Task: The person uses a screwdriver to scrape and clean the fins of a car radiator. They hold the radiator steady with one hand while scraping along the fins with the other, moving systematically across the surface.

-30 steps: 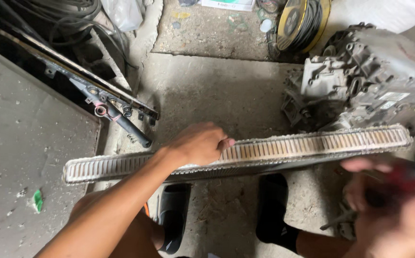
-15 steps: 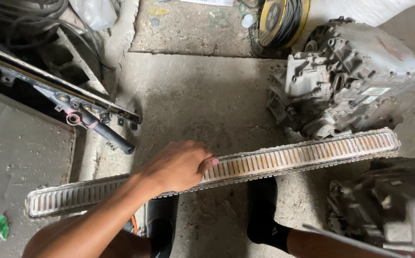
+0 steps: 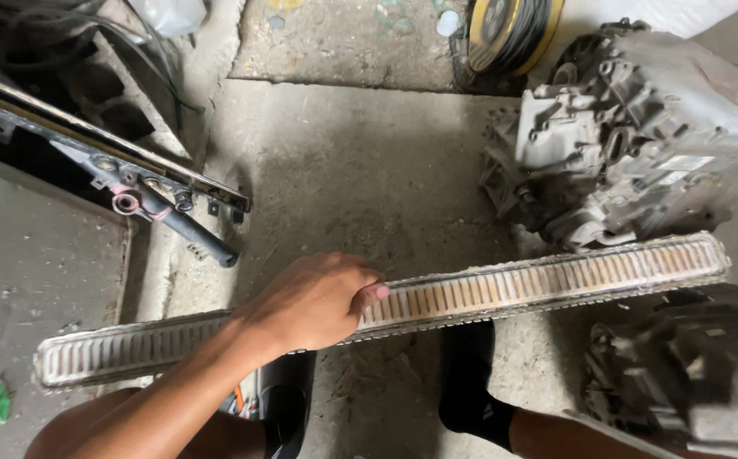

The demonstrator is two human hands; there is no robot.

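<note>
Head cam: my left hand [image 3: 314, 302] is clamped on the radiator core [image 3: 488, 289], held edge-up across my knees over the concrete floor [image 3: 360, 170]. Right hand's out of frame. Looks early, nothing visibly stripped off yet.

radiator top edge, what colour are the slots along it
Rusty orange-brown slots in a pale grey metal frame on the radiator, held by the left hand; seen in the head view.

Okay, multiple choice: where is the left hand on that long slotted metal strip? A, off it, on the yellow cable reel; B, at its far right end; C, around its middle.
C: the left hand grips the long slotted metal strip near its middle, with both ends free.
</note>
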